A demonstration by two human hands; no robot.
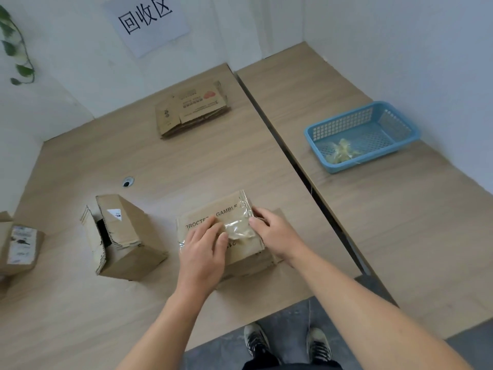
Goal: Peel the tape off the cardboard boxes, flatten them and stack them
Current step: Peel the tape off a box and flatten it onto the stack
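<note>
Left hand (202, 249) pinching tape (237, 227), right hand (277, 233) gripping box (206, 217), blue basket (346, 166) (tape scraps (340, 152) inside)

Both my bare forearms reach forward from the near side. My left hand (205, 249) lies palm down, pinching the tape (237, 228). My right hand (276, 233) curls round the right edge of the box (202, 218).

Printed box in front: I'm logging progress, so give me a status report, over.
Left hand pinches the clear tape, partly lifted off the printed box. Right hand grips its right edge. Open box to the left, apart.
</note>
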